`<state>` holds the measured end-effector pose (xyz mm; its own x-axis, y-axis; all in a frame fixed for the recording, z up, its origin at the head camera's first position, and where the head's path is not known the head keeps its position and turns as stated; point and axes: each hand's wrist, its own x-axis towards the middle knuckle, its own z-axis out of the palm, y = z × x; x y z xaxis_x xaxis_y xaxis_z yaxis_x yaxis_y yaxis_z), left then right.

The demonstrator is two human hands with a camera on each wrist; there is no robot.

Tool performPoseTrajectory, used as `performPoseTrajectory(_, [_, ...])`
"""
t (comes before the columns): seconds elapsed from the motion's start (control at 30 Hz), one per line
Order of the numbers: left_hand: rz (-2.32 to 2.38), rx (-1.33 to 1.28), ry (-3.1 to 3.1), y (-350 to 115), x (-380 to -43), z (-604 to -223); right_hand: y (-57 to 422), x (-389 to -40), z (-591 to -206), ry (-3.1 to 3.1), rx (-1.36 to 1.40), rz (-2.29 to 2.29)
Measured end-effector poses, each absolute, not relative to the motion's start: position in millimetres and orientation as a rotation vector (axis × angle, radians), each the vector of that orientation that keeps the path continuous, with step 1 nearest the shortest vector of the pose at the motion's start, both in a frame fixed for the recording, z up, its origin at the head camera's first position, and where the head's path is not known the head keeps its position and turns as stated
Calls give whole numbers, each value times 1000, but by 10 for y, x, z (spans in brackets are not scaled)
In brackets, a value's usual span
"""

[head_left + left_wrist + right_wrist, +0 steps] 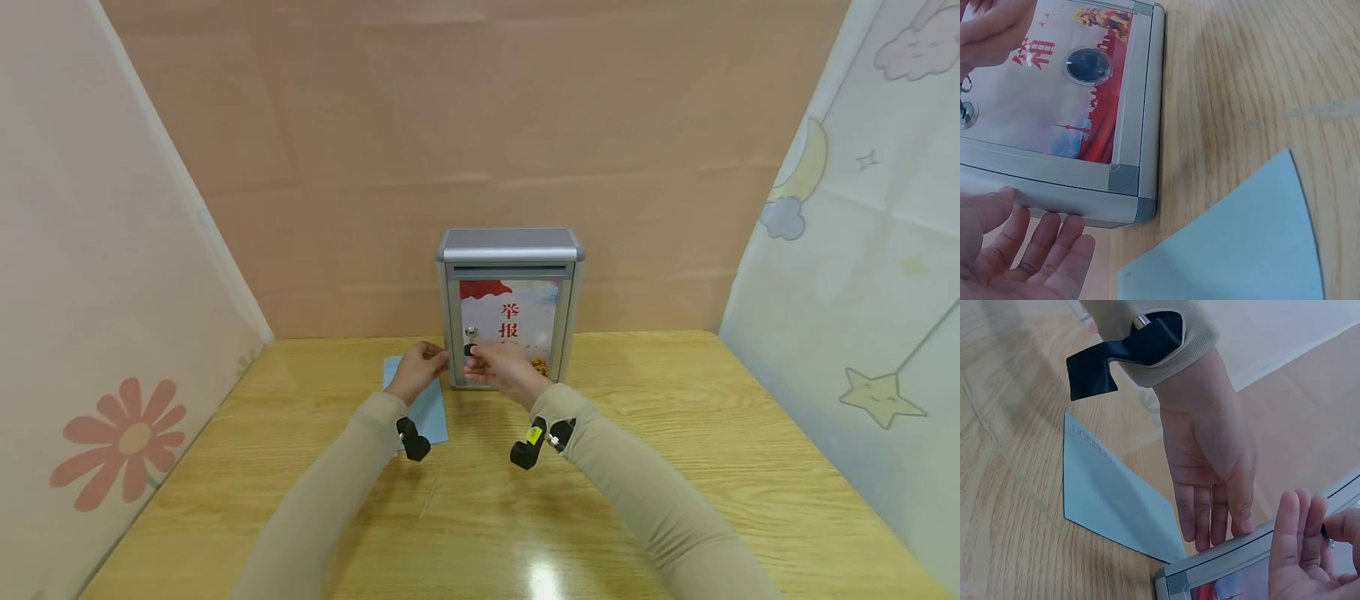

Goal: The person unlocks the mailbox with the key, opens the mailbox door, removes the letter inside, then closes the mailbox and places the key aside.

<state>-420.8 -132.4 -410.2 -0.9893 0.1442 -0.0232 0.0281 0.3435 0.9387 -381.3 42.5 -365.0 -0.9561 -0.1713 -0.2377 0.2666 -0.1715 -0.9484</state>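
Observation:
A silver-grey metal letter box (512, 243) stands upright, with a slot near its top and red characters on its front panel. On the left of that panel is a round lock (471, 332), and a metal ring (967, 84) shows beside it in the left wrist view. My right hand (504, 367) pinches a black-headed key (1324, 531) between thumb and fingers just below the lock. Fingers of my left hand (1029, 256) rest against the box's left side, thumb at its front edge. A pale blue envelope (429, 412) lies on the table, partly under my left forearm.
The wooden table (637, 433) extends around the box on both sides and in front. A peach-coloured backdrop (495, 117) rises behind it, and printed cloth walls (847, 275) close off left and right. Each wrist carries a black camera mount (412, 440).

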Motion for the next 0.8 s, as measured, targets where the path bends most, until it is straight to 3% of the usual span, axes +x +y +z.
performPoseTrajectory(0.33, [1754,150,2466,-1329,-4216,-4112,702,-3720,-3738,1899,-55,-2010])
performPoseTrajectory(0.8, [1754,153,2454,-1341,-4230,-4102,1679,-3720,-3936,2122,-182,-1283])
